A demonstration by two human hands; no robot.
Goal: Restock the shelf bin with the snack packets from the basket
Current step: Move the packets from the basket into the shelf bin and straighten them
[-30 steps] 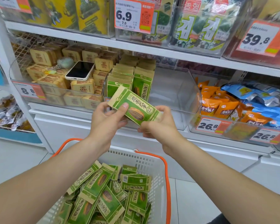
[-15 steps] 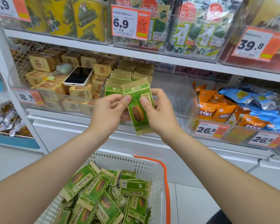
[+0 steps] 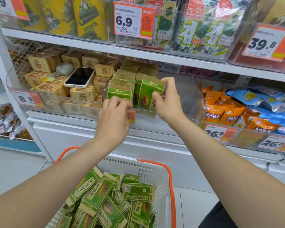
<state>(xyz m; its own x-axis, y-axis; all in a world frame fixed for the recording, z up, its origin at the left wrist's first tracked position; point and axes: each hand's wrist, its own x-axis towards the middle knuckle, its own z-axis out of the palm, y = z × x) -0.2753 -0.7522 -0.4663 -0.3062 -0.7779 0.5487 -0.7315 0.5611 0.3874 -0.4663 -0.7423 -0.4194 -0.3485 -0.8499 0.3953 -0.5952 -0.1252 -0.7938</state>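
Note:
A green sunflower-seed packet (image 3: 148, 94) stands upright in the clear shelf bin (image 3: 189, 89), at the front of the right row. My right hand (image 3: 169, 104) pinches its top right corner between thumb and fingers. A row of the same packets (image 3: 120, 90) fills the bin's left side. My left hand (image 3: 113, 119) sits at the bin's front wall with loosely curled fingers touching the front of that left row and holding nothing. Below, the white basket with orange handles (image 3: 156, 171) holds several more green packets (image 3: 102, 199).
A phone (image 3: 80, 77) and keys lie on beige packets (image 3: 43, 63) in the bin to the left. Orange and blue snack bags (image 3: 224, 112) fill the bin to the right. The right half of the clear bin is unfilled. A shelf of seaweed packs is overhead.
Both hands carried the green packet forward and turned it upright, into the bin. My left hand let go of it and dropped to the bin's front; my right hand still pinches it.

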